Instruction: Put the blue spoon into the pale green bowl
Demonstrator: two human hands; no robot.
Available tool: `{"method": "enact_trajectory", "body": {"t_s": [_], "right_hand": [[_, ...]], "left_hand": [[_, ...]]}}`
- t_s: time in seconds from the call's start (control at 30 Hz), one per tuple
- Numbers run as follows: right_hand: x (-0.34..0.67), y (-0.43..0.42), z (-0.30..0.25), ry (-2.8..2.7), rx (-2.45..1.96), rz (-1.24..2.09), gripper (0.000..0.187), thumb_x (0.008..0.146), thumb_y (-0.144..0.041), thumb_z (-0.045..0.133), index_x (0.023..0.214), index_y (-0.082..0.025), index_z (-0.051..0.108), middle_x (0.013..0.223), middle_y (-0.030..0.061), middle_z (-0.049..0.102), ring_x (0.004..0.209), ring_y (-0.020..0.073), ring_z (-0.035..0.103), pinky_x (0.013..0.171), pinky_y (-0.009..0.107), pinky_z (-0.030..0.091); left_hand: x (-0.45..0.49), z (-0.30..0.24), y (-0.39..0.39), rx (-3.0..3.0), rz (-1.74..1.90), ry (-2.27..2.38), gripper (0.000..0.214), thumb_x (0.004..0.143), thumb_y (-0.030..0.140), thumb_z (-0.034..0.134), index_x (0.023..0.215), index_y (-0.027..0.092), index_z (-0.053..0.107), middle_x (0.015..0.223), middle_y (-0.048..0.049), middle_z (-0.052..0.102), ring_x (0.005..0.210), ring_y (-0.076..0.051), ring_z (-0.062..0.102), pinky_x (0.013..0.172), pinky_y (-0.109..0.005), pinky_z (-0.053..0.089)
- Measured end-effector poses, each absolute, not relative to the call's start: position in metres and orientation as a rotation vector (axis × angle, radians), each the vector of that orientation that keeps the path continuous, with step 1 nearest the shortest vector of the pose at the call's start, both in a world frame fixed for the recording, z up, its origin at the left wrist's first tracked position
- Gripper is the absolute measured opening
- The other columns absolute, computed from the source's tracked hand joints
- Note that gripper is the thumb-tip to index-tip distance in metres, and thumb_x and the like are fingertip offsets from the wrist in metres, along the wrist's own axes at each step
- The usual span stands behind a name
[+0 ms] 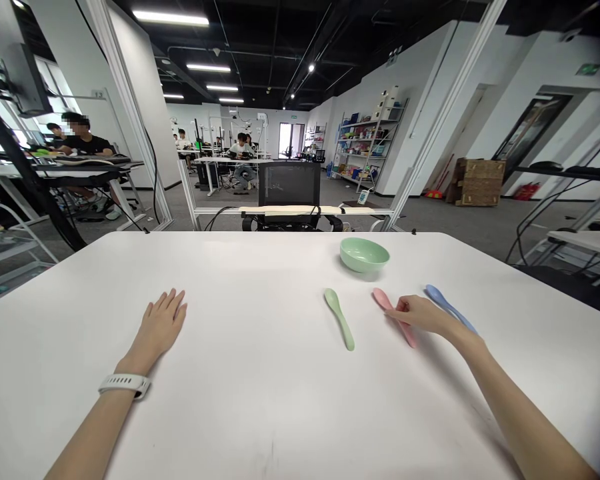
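Note:
My left hand (161, 324) lies flat on the left part of the white table, fingers stretched out, holding nothing. On the right, my right hand (414, 313) pinches the pink spoon (381, 298) near the middle of its handle. The pink spoon's bowl points away from me, and it seems to rest on the tabletop. To its left lies a green spoon (341, 321). A blue spoon (443, 300) lies to its right, partly behind my right wrist. Beyond the spoons stands a light green bowl (364, 256), upright.
The white table (250, 400) has a far edge with metal frame posts (407, 170) just past it. Behind it stands a black mesh chair (289, 183). Other people sit at desks in the background, and stocked shelves (367, 143) line the right wall.

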State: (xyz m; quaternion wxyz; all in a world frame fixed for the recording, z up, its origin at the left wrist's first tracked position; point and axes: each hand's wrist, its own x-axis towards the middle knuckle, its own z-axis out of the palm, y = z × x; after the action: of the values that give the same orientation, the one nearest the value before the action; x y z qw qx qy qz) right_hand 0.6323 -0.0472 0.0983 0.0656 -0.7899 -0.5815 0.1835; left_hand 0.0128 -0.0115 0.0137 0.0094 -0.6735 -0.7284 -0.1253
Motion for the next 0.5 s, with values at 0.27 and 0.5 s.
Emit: {"method": "enact_trajectory", "body": {"t_s": [0.27,0.5], "right_hand": [[0.631,-0.048,0.100,-1.748,-2.391,0.549,0.033,0.093,-0.036,0.072,0.065,-0.027,0.057,0.073,0.0058,0.070,0.073,0.0235,0.064,0.071,0.036,0.043],[0.646,-0.043,0.088,-1.781,-2.363,0.551,0.032,0.088,-0.049,0.075,0.071,-0.027,0.060,0.077,0.0071,0.072,0.077,0.0263,0.067,0.072,0.037,0.045]], "left_hand": [[0.012,0.012,-0.012,-2.088,-0.408,-2.253,0.076,0.112,0.046,0.022,0.170,0.014,0.058,0.182,-0.0199,0.052,0.172,-0.036,0.045,0.140,-0.064,0.036],[0.014,0.015,-0.012,-2.092,-0.366,-2.282,0.076,0.113,0.045,0.020,0.172,0.013,0.056,0.184,-0.0188,0.049,0.174,-0.035,0.043,0.142,-0.062,0.034]]}}
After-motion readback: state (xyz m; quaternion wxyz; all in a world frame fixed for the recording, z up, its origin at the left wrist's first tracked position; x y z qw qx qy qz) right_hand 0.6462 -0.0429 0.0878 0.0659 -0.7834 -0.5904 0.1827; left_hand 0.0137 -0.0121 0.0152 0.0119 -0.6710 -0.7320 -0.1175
